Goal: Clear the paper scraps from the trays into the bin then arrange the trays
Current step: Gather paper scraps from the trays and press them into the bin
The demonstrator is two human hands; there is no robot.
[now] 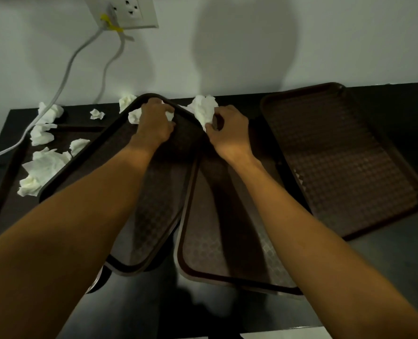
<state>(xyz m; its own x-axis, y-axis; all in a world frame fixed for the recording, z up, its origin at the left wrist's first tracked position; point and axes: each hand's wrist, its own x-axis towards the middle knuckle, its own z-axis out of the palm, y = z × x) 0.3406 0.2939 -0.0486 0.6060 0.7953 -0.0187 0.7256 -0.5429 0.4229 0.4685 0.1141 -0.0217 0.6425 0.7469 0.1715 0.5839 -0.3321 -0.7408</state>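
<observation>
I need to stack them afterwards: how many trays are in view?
4: the far-left tray under scraps, an angled tray beneath the left hand, the middle tray, and the right tray. Another may be hidden underneath.

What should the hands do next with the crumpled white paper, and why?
Probably lift both hands up and away. The left hand grips a small crumpled white paper scrap at the far rim of the dark brown plastic tray, and the right hand pinches a bigger crumpled white paper wad. Both hands are full, so carrying the paper to the bin comes next.
</observation>
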